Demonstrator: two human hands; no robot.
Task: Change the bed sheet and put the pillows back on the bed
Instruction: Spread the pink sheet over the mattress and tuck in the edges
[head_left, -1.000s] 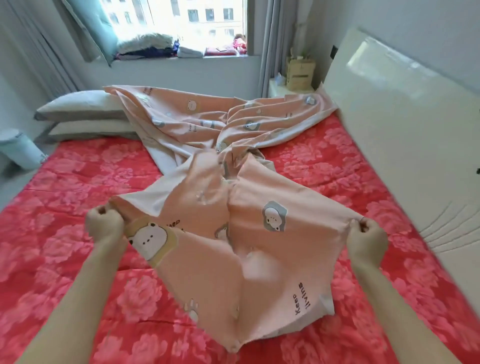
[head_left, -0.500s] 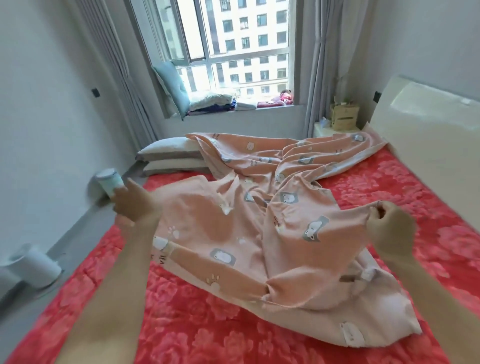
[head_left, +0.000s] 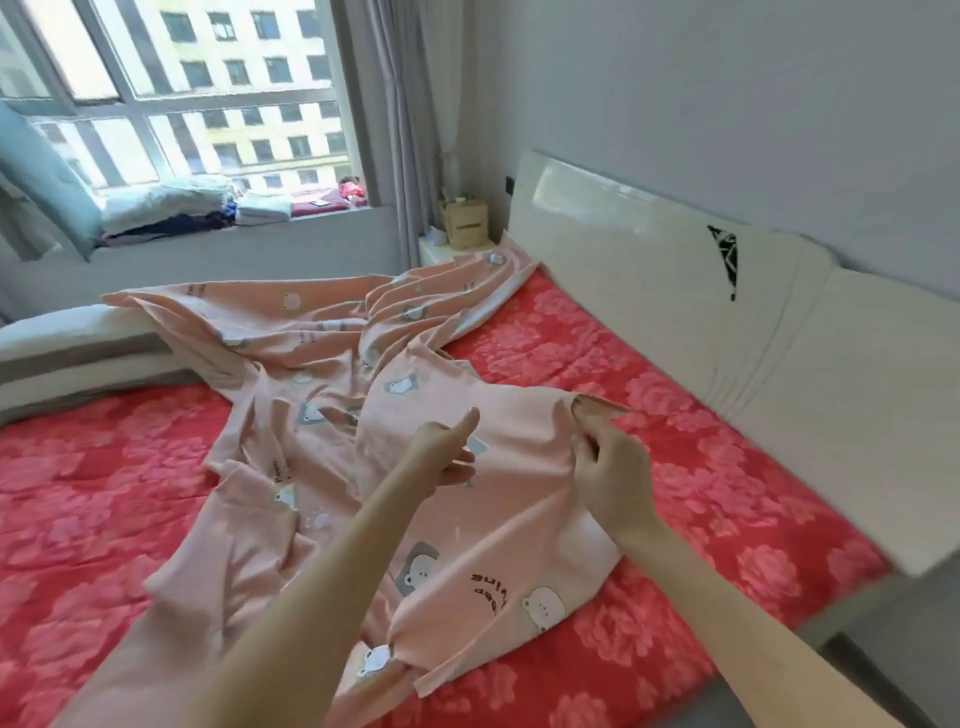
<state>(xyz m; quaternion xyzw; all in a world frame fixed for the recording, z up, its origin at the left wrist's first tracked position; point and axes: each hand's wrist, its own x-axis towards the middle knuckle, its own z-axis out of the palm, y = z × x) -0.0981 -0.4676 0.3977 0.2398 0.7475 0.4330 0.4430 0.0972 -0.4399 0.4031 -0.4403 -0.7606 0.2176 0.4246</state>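
Note:
A peach bed sheet (head_left: 332, 364) printed with small bears lies crumpled across the red floral mattress cover (head_left: 675, 457), from the far corner toward me. My right hand (head_left: 608, 467) pinches a corner of the sheet and holds it raised near the headboard side. Over the sheet's middle hovers my left hand (head_left: 447, 452), thumb up and fingers loosely curled, with no cloth visibly in it. Two grey-white pillows (head_left: 78, 338) are stacked at the bed's far left edge, partly under the sheet.
A cream padded headboard (head_left: 675, 312) runs along the right side. A nightstand with a cardboard box (head_left: 465, 224) stands in the far corner by the curtain. Folded linens (head_left: 171, 208) and a teal cushion (head_left: 47, 176) lie on the window sill.
My left hand has let go of the sheet's left edge and moved right, close to my right hand. The view has swung toward the headboard. The right hand keeps its corner.

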